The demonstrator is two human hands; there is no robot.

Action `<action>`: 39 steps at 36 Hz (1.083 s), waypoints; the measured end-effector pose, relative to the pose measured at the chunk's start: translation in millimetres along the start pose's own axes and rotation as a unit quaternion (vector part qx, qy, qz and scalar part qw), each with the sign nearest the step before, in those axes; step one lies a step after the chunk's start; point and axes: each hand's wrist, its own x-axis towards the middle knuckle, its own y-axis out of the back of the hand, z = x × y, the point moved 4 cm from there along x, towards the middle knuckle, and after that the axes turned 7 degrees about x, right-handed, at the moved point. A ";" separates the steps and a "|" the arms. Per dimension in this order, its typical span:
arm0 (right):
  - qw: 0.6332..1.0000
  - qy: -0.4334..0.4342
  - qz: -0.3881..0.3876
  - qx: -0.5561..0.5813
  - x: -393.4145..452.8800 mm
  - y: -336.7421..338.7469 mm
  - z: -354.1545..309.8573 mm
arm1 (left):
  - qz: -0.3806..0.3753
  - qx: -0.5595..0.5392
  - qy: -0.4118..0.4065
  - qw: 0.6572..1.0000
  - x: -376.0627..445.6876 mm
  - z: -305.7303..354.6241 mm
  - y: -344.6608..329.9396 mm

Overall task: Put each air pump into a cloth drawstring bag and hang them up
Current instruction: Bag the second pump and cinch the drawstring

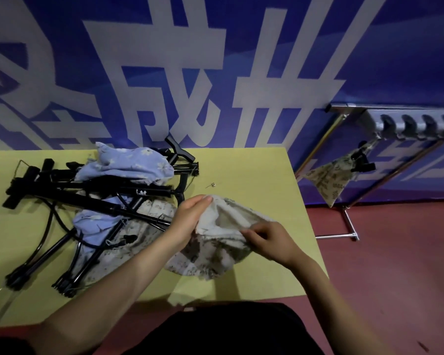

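Both hands [190, 219] [269, 242] hold the cream bag [223, 226] mouth apart

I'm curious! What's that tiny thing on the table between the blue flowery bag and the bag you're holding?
In the head view, a small metal needle-like piece lies on the bare yellow table, between the blue floral bag and the beige printed bag.

Soft matt cloth bag [223, 226], glossy black pumps [92, 196] (plastic or metal, unclear), smooth yellow table [254, 172].
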 end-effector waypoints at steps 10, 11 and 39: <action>0.972 0.028 0.114 0.201 25.8 77.8 -5.6 | 0.008 0.161 -0.049 0.986 39.3 24.8 -23.4; 0.977 0.019 0.114 0.179 30.0 79.9 1.7 | 0.009 0.184 -0.041 0.982 43.7 20.8 -27.2; 0.997 -0.020 -0.073 -0.017 103.7 -58.2 9.9 | 0.262 0.116 0.126 0.950 19.1 -64.3 117.2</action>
